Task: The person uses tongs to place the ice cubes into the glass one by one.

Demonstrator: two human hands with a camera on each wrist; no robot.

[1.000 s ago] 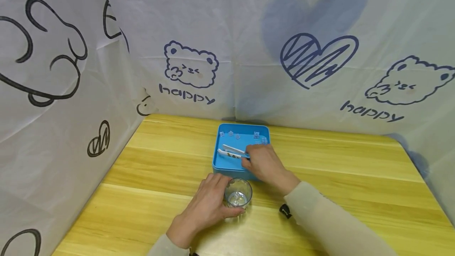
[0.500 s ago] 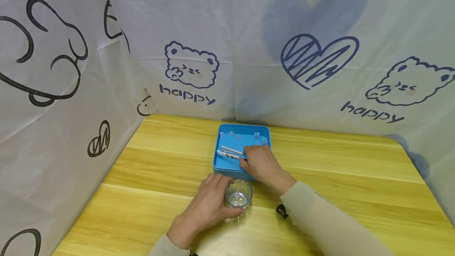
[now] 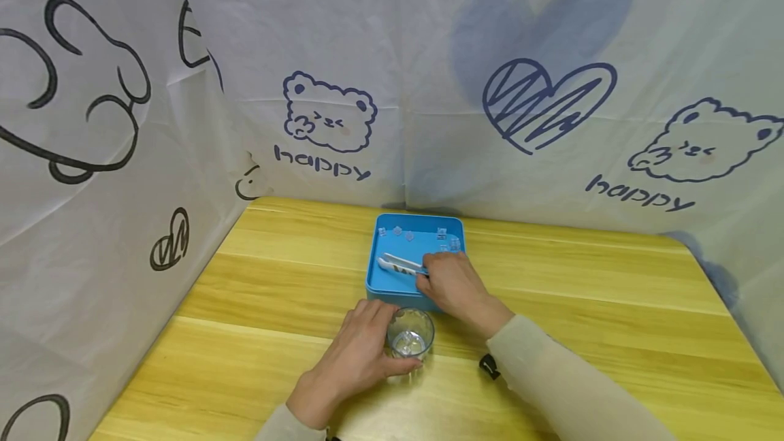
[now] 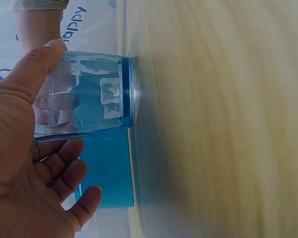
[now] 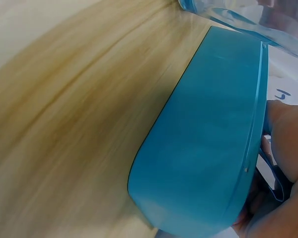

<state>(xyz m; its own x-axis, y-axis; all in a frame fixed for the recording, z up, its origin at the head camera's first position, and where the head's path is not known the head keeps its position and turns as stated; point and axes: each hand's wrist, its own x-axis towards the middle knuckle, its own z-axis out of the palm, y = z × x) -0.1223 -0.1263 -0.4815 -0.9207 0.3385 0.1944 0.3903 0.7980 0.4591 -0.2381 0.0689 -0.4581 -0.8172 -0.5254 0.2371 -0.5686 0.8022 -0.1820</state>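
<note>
In the head view my left hand (image 3: 361,342) holds a clear drinking glass (image 3: 429,332) upright on the table, thumb on the near side and fingers on the far side. A clear piece (image 4: 111,97) lies at the glass's bottom in the left wrist view. My right hand (image 3: 456,284) pinches white-and-blue tongs (image 3: 401,265) over the inside of a blue box (image 3: 371,271). The tips of the tongs point left and stand close together; whether anything is between them I cannot tell. Several small clear cubes (image 3: 410,236) lie in the box towards its back and right.
The box stands on a wood-grain table (image 3: 275,278), just behind the glass. A white printed cloth (image 3: 398,87) hangs along the back and left sides. A small black object (image 3: 489,366) shows beside the right sleeve (image 3: 551,366).
The tips of the tongs have come closer together. My right hand has shifted slightly left, then back a little right. The left hand and the glass have stayed in place.
</note>
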